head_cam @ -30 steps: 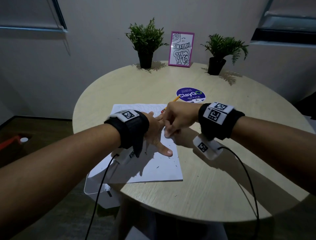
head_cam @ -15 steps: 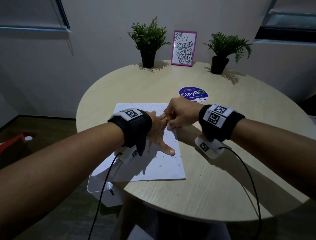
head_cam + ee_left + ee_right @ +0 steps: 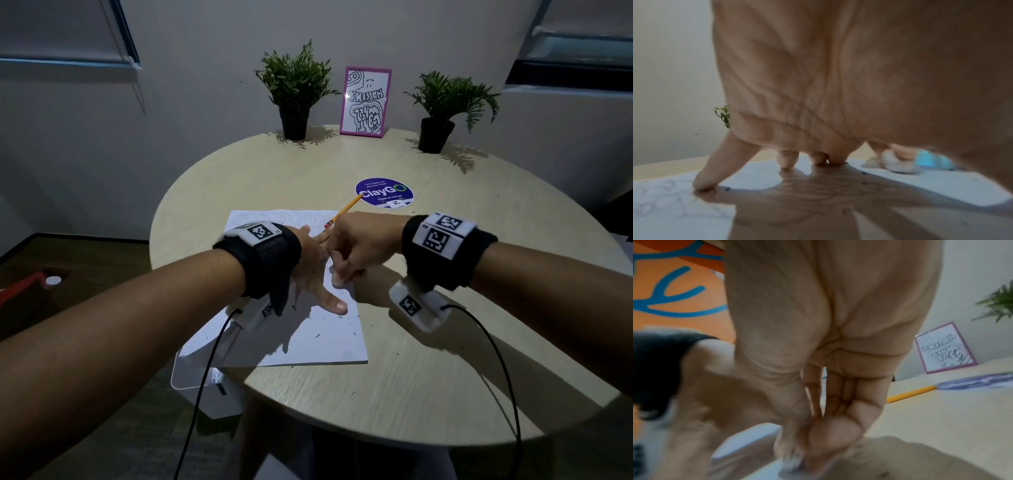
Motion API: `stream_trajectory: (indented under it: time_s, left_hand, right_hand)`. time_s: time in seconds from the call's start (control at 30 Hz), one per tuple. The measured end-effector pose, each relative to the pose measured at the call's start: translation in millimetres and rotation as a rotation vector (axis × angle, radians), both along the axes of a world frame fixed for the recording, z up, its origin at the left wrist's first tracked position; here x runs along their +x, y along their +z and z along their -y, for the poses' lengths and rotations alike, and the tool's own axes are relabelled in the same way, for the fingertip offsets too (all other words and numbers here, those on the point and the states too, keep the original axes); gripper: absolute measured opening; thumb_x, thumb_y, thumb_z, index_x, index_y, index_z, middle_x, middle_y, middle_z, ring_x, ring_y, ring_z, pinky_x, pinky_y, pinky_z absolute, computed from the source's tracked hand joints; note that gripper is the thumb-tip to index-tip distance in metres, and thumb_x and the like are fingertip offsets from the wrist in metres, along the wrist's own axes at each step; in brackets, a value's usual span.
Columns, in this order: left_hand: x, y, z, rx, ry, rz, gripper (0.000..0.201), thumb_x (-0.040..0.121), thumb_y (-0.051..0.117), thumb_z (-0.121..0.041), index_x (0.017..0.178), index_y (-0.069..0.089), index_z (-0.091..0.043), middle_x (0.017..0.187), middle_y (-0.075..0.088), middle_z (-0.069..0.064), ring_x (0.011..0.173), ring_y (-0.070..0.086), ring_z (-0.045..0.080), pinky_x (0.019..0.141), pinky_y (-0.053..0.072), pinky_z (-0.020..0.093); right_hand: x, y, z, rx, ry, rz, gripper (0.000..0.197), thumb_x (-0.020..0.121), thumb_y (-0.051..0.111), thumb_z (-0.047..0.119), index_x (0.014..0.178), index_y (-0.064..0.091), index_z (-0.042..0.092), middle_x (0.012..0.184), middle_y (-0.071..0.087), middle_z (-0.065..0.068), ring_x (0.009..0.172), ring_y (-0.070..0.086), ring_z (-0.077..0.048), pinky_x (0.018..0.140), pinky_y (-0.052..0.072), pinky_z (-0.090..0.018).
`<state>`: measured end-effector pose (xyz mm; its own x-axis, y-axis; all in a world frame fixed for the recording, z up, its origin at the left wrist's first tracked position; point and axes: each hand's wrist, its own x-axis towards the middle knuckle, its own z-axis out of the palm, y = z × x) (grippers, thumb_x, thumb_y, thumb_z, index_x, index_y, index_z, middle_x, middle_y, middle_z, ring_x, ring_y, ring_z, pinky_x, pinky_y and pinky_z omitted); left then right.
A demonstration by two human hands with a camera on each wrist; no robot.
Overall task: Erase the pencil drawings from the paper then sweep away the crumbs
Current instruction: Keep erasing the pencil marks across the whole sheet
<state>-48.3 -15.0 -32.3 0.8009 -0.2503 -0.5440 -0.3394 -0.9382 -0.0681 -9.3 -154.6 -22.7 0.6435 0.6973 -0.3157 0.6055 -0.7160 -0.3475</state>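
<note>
A white sheet of paper [image 3: 318, 346] lies on the round wooden table [image 3: 428, 377], with faint pencil lines near its far edge and dark eraser crumbs [image 3: 351, 325] scattered on its near right part. My left hand [image 3: 313, 270] lies flat on the sheet with fingers spread, holding it down; in the left wrist view its fingertips [image 3: 704, 185] press the paper [image 3: 674, 211]. My right hand [image 3: 359, 250] pinches a white eraser [image 3: 898, 164] with a blue sleeve and rubs it on the sheet just right of the left hand. The right wrist view is blurred.
A yellow pencil [image 3: 346, 209] lies beyond the paper, pointing at a round purple sticker [image 3: 383, 192]. Two potted plants [image 3: 294, 89] [image 3: 442, 106] and a pink-framed drawing [image 3: 364, 101] stand at the table's far edge. A white box [image 3: 205, 394] sits below the table's near left edge.
My right hand has rubbed the eraser back and forth: away toward the pencil half a second ago, now back toward me. The left hand stays pressed on the paper.
</note>
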Motion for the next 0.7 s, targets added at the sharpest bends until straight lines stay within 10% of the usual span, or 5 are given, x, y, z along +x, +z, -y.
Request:
stream_trajectory:
  time_s: [0.13,0.3,0.47,0.7]
  left_hand:
    - [0,-2,-1,-0.002,0.001,0.017,0.131,0.066,0.06,-0.086,0.152,-0.024,-0.035,0.163,-0.024,-0.012,0.152,-0.011,0.035,0.118,0.015,0.057]
    - [-3,5,3,0.031,-0.014,-0.006,0.109,0.073,0.057,-0.083,0.156,0.001,-0.042,0.165,-0.017,-0.008,0.151,-0.015,0.035,0.118,0.011,0.059]
    - [1,-1,-1,-0.003,0.021,0.012,0.13,0.066,0.061,-0.085,0.153,-0.022,-0.036,0.163,-0.023,-0.013,0.152,-0.011,0.034,0.119,0.016,0.056]
    - [-5,5,7,0.045,-0.029,-0.024,0.092,0.076,0.054,-0.081,0.154,0.02,-0.046,0.166,-0.009,-0.008,0.15,-0.017,0.037,0.118,0.009,0.06]
  right_hand:
    - [20,-3,1,0.077,-0.153,0.214,0.025,0.078,0.084,0.025,0.061,0.066,0.021,0.058,0.063,0.008,0.058,0.056,-0.003,0.061,0.042,-0.023]
    - [-5,-4,1,-0.001,0.009,0.017,0.025,0.08,0.082,0.023,0.061,0.066,0.02,0.06,0.069,0.007,0.06,0.066,-0.007,0.056,0.047,-0.016]
    - [20,-6,4,0.114,-0.151,0.173,0.029,0.076,0.084,0.026,0.055,0.065,0.024,0.06,0.068,0.004,0.06,0.062,-0.01,0.061,0.049,-0.027]
    - [-7,-4,-2,0.031,0.01,0.003,0.025,0.08,0.083,0.026,0.061,0.066,0.023,0.06,0.069,0.009,0.057,0.063,-0.004,0.062,0.049,-0.022]
